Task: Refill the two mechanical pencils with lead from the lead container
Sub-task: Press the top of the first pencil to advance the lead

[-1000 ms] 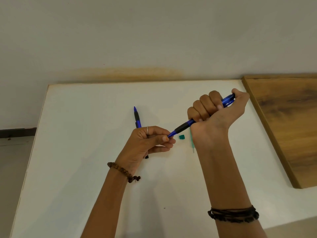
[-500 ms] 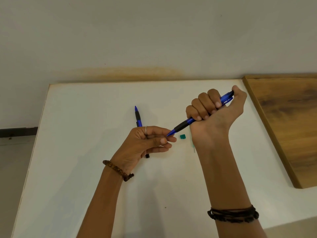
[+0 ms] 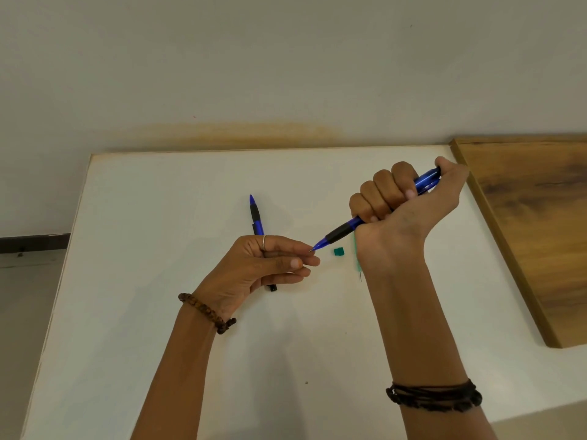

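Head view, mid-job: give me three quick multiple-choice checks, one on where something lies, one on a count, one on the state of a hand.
1. Where is the second pencil?
A. On the white table, partly behind the left hand
B. On the wooden board
C. In the right hand

2. How many blue pencils show?
A. One
B. Two
C. Three

3. What is the right hand doing?
A. Lying flat on the table
B. Hanging idle
C. Holding a pencil in its fist, thumb on the top end

Key:
1 A: it lies on the white table, its lower part hidden by the left hand.
2 B: one lies on the table, the held pencil is the other.
3 C: the fingers curl round the barrel above the black grip.
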